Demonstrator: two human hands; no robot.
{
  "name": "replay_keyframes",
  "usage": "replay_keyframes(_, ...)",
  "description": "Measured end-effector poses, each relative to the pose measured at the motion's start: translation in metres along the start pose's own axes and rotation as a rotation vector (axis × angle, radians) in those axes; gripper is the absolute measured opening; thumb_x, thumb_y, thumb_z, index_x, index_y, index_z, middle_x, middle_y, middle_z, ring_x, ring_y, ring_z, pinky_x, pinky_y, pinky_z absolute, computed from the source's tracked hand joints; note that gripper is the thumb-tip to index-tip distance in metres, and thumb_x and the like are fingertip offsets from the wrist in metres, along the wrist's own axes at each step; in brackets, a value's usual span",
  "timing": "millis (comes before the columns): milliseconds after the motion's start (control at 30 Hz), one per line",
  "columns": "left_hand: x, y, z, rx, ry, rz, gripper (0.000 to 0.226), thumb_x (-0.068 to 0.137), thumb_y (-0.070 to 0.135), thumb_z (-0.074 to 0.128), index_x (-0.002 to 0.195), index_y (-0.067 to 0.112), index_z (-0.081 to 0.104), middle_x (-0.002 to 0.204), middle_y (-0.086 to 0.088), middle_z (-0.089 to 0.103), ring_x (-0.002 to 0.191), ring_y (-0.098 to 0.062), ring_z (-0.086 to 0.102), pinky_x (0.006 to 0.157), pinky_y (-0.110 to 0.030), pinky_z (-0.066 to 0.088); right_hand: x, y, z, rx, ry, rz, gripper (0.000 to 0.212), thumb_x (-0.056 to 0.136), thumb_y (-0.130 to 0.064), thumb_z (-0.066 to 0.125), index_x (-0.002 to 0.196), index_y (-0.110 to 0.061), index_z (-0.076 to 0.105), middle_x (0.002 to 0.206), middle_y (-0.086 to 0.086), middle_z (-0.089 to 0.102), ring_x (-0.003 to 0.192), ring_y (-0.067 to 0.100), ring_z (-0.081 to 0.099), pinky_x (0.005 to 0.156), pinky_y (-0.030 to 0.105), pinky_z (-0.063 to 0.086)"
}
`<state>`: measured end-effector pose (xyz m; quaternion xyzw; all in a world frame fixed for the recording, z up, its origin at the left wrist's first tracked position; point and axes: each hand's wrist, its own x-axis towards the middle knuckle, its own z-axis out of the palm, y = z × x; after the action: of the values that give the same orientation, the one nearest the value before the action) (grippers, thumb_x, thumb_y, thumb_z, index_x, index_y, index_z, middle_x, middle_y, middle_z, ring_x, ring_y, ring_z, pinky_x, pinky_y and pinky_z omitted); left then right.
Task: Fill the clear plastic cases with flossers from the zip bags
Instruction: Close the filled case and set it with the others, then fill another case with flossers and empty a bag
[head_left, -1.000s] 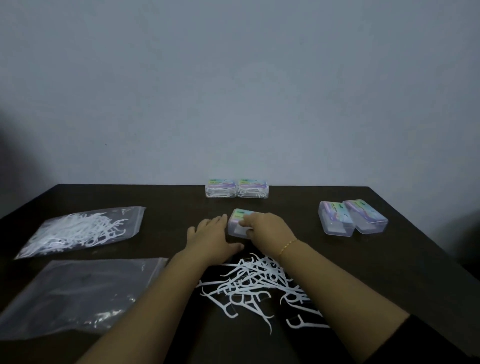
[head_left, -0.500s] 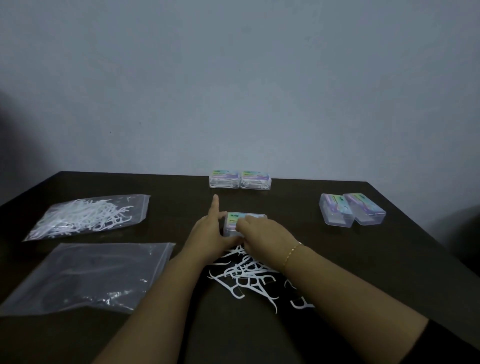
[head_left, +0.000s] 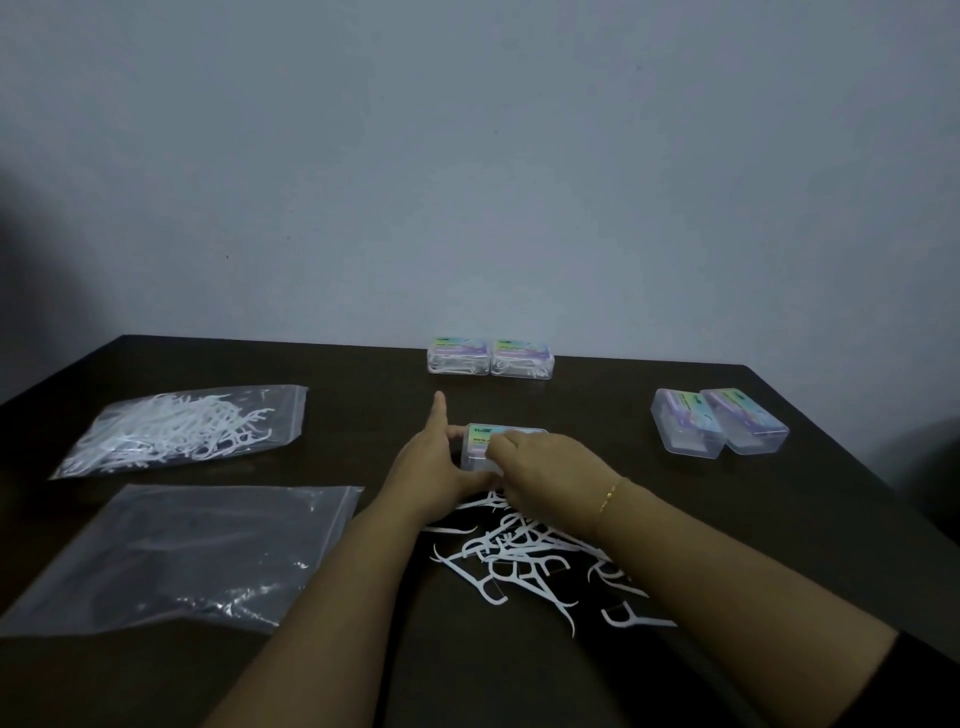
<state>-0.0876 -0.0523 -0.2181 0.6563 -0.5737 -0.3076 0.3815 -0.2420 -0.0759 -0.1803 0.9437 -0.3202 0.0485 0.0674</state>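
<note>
A clear plastic case (head_left: 480, 441) with a pastel label sits mid-table between my hands. My left hand (head_left: 434, 465) holds its left side, index finger pointing away. My right hand (head_left: 545, 467) lies over its top right with fingers curled on the lid. A loose pile of white flossers (head_left: 514, 558) lies just in front of the case, partly under my right wrist. At far left a zip bag (head_left: 176, 428) holds several flossers. A flat zip bag (head_left: 182, 556), apparently empty, lies nearer me.
Two cases (head_left: 491, 357) with flossers inside stand side by side at the far edge of the dark table (head_left: 363, 675). Two more cases (head_left: 719, 428) lie at the right, near the table's right edge. A plain wall rises behind.
My view has shifted slightly. My left hand went from flat beside the case to holding its side with the index finger raised. The right hand stays on the case.
</note>
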Motion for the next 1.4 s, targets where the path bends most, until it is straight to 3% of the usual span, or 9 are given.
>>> replay_keyframes(167, 0.001, 0.0, -0.001, 0.016, -0.021, -0.027, 0.128, 0.067, 0.033, 0.086, 0.152, 0.023, -0.01, 0.132, 0.012, 0.053, 0.129, -0.013, 0.041, 0.106, -0.034, 0.035, 0.011, 0.024, -0.016, 0.133, 0.188, 0.071, 0.037, 0.093, -0.017, 0.05, 0.129, -0.014, 0.055, 0.118, 0.006, 0.063, 0.099, 0.021, 0.062, 0.085, 0.03, 0.048)
replay_keyframes(300, 0.005, -0.002, 0.001, 0.062, 0.012, -0.017, 0.13, 0.063, 0.037, 0.087, 0.152, 0.022, -0.008, 0.122, 0.018, 0.055, 0.127, -0.012, 0.043, 0.108, -0.036, 0.036, 0.038, 0.046, -0.004, 0.002, 0.439, 0.093, 0.027, 0.08, -0.008, 0.061, 0.105, -0.008, 0.072, 0.086, 0.014, 0.067, 0.075, 0.033, 0.064, 0.065, 0.039, 0.052)
replay_keyframes(433, 0.006, -0.002, 0.002, 0.124, 0.054, -0.014, 0.126, 0.065, 0.043, 0.084, 0.152, 0.023, -0.006, 0.128, 0.018, 0.053, 0.131, -0.015, 0.038, 0.112, -0.041, 0.032, 0.064, 0.053, 0.005, 0.03, 0.236, 0.318, 0.037, 0.097, -0.018, 0.041, 0.131, -0.022, 0.055, 0.122, 0.01, 0.061, 0.111, 0.031, 0.055, 0.092, 0.039, 0.041)
replay_keyframes(667, 0.004, 0.004, 0.003, 0.228, 0.066, 0.005, 0.121, 0.071, 0.045, 0.078, 0.152, 0.02, -0.007, 0.132, 0.016, 0.053, 0.132, -0.012, 0.038, 0.113, -0.039, 0.024, 0.074, 0.057, 0.024, 0.34, -0.133, 0.493, 0.043, 0.102, -0.03, 0.03, 0.144, -0.023, 0.037, 0.146, 0.004, 0.042, 0.133, 0.025, 0.039, 0.111, 0.044, 0.027)
replay_keyframes(800, 0.003, 0.004, 0.002, 0.254, 0.073, 0.011, 0.12, 0.072, 0.046, 0.077, 0.152, 0.022, -0.009, 0.133, 0.014, 0.052, 0.132, -0.013, 0.037, 0.111, -0.039, 0.023, 0.065, 0.058, 0.019, 0.381, -0.077, 0.458, 0.045, 0.099, -0.03, 0.038, 0.144, -0.022, 0.037, 0.149, 0.005, 0.037, 0.133, 0.026, 0.038, 0.11, 0.044, 0.031)
replay_keyframes(933, -0.002, 0.007, 0.0, 0.247, 0.074, 0.018, 0.12, 0.072, 0.049, 0.076, 0.152, 0.023, -0.01, 0.135, 0.013, 0.051, 0.133, -0.015, 0.037, 0.112, -0.04, 0.023, 0.041, 0.058, 0.01, 0.186, 0.067, 0.367, 0.05, 0.097, -0.035, 0.044, 0.145, -0.026, 0.035, 0.158, 0.003, 0.014, 0.144, 0.021, 0.015, 0.116, 0.047, 0.019)
replay_keyframes(1033, -0.006, 0.009, -0.002, 0.207, 0.086, 0.007, 0.118, 0.072, 0.051, 0.076, 0.152, 0.027, -0.008, 0.143, 0.01, 0.046, 0.138, -0.019, 0.031, 0.113, -0.042, 0.021, 0.015, 0.055, 0.007, 0.229, 0.126, 0.382, 0.047, 0.097, -0.036, 0.046, 0.143, -0.026, 0.04, 0.158, 0.002, 0.017, 0.145, 0.019, 0.013, 0.116, 0.047, 0.019)
replay_keyframes(1233, -0.02, 0.011, -0.001, 0.132, 0.135, -0.009, 0.102, 0.078, 0.058, 0.066, 0.153, 0.03, 0.003, 0.152, 0.007, 0.033, 0.142, -0.021, 0.025, 0.113, -0.048, 0.027, -0.049, 0.05, -0.004, 0.43, -0.085, 0.511, 0.041, 0.098, -0.035, 0.045, 0.136, -0.023, 0.05, 0.153, -0.001, 0.031, 0.137, 0.019, 0.034, 0.114, 0.044, 0.026)
replay_keyframes(1400, -0.04, 0.02, -0.007, 0.318, 0.099, -0.02, 0.064, 0.095, 0.044, 0.05, 0.15, 0.019, 0.028, 0.154, -0.003, 0.032, 0.14, -0.021, 0.031, 0.113, -0.043, 0.03, -0.094, 0.045, -0.014, 0.511, -0.173, 0.515, 0.042, 0.099, -0.034, 0.043, 0.138, -0.02, 0.047, 0.152, 0.0, 0.034, 0.137, 0.016, 0.035, 0.111, 0.028, 0.024)
